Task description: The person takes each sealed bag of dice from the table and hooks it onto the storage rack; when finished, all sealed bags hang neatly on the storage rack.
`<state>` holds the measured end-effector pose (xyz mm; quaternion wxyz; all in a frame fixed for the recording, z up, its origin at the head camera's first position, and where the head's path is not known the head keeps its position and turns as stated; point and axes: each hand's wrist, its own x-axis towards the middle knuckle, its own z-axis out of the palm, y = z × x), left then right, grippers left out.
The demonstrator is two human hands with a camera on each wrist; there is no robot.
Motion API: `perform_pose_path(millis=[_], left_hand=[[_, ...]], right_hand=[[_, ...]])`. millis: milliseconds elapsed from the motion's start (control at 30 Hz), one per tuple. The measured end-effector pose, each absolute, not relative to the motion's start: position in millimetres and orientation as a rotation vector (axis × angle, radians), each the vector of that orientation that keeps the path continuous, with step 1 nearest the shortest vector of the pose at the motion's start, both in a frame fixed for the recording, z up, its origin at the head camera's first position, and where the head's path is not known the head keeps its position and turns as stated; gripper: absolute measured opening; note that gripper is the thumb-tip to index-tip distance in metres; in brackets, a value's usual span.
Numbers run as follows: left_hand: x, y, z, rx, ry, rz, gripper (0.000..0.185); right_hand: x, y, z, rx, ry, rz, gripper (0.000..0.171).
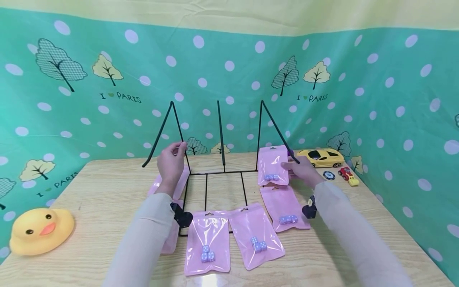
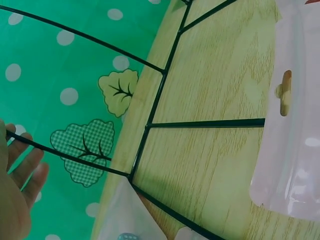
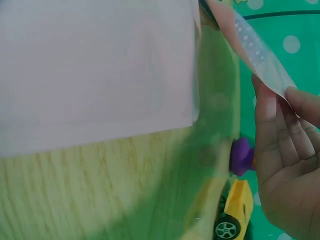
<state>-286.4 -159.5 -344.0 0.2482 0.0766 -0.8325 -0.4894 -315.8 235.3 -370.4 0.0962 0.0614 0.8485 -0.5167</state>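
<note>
While the left hand (image 1: 171, 161) pinches the black wire rack's (image 1: 215, 171) slanted arm and the right hand (image 1: 300, 169) grasps a pink dice pouch (image 1: 273, 165), trouble looks possible. That light rack could tip, or the slippery pouch could slide from the grip onto the desk (image 1: 100, 207).

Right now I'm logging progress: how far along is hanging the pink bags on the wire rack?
None hangs on the wire rack yet. The right hand holds one pink bag up beside its right arm; the left hand grips the left arm. Three bags lie in front, and more lie under the left arm.

Head view: looking forward and down over the wire rack (image 1: 215, 175). Wrist views: close in, left at the rack's base wires (image 2: 150, 120), right beside it; rack shared.
</note>
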Motion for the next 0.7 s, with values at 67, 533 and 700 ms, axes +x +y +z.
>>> perform_pose_path(millis=[67, 533, 700], left_hand=[[-285.9, -159.3, -343.1, 0.205, -2.262, -1.340, 0.036], [-283.1, -159.8, -339.3, 0.223, -2.270, -1.382, 0.038], [-282.7, -158.6, -337.6, 0.227, -2.286, -1.392, 0.040]], right_hand=[[-313.2, 235.3, -366.8, 0.141, 2.537, -1.545, 0.030], [-295.8, 235.5, -349.2, 0.000, 2.753, -1.469, 0.038], [-286.7, 239.8, -343.6, -0.045, 2.764, -1.504, 0.034]])
